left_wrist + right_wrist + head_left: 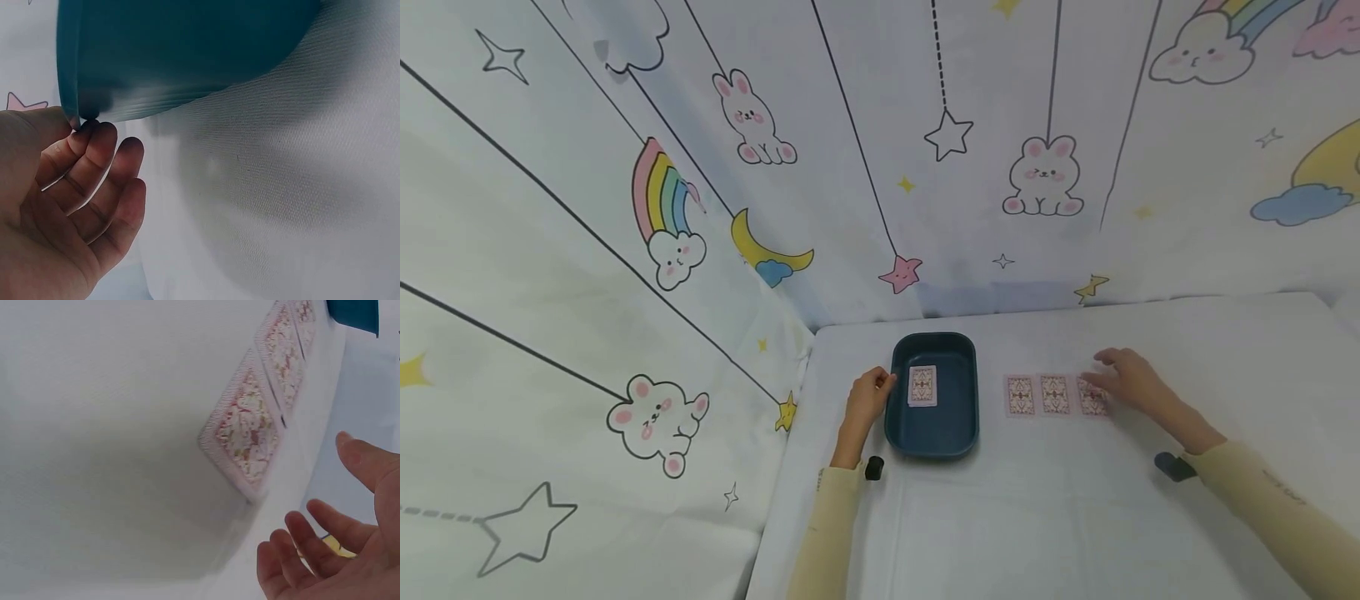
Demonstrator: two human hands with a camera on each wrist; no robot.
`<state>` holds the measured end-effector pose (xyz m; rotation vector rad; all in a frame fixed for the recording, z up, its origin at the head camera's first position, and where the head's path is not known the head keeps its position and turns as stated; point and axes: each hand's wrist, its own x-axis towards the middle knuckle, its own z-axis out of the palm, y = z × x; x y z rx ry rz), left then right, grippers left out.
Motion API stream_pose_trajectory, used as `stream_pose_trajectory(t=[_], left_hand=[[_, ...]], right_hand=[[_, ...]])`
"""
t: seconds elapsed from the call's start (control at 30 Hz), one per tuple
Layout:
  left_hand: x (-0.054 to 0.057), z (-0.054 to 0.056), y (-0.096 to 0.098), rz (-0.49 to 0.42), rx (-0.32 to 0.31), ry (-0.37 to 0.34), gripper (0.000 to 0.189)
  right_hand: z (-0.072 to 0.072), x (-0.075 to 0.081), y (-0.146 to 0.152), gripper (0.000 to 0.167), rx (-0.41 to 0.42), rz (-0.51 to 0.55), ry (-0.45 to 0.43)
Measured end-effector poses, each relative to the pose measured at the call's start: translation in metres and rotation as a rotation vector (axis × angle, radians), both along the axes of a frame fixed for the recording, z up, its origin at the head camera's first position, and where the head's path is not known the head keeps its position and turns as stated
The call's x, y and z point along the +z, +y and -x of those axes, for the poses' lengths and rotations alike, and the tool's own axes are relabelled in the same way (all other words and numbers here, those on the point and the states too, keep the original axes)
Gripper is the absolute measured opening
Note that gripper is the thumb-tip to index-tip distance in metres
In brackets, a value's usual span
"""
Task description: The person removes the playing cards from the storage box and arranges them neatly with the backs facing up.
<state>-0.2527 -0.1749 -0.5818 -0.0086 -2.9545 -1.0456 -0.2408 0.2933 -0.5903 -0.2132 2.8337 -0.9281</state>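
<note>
My left hand pinches the left rim of a dark teal tray between thumb and index finger; the left wrist view shows the other fingers bent loosely below the rim. Inside the tray lies a face-down playing card with a red-and-white patterned back. To its right, a row of three face-down playing cards lies on the table: a left card, a middle card and a right card. Over the right card hovers my right hand, fingers spread and holding nothing; that card is partly covered in the head view.
A white cloth covers the table. Behind it and along the left hangs a white curtain printed with rabbits, stars and rainbows. Small dark devices sit at both wrists, by the pale yellow sleeves.
</note>
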Motion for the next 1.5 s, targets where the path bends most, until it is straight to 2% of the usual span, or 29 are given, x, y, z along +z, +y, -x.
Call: stream_pose_trajectory(t=[0.13,0.4,0.77,1.13,1.3,1.5], left_hand=[[-0.002,0.0,-0.001,0.003,0.006,-0.004,0.025],[-0.007,0.002,-0.002,0.005,0.013,-0.01,0.025],[-0.008,0.003,-0.003,0.011,0.013,-0.001,0.025],[-0.006,0.003,-0.002,0.002,0.018,-0.004,0.026],[-0.003,0.004,-0.001,-0.012,0.01,-0.007,0.025],[-0.006,0.004,-0.003,0.001,-0.015,0.012,0.024]], right_hand=[[0.002,0.009,-0.01,0.072,0.008,0.005,-0.011],[0.003,0.021,-0.041,0.069,0.058,0.078,0.024],[0.012,0.025,-0.097,0.064,0.118,0.119,0.094],[0.024,0.04,-0.167,0.063,0.171,0.106,0.111],[0.034,0.046,-0.196,0.065,0.225,0.074,0.109],[0.042,0.047,-0.226,0.064,0.302,0.037,0.085]])
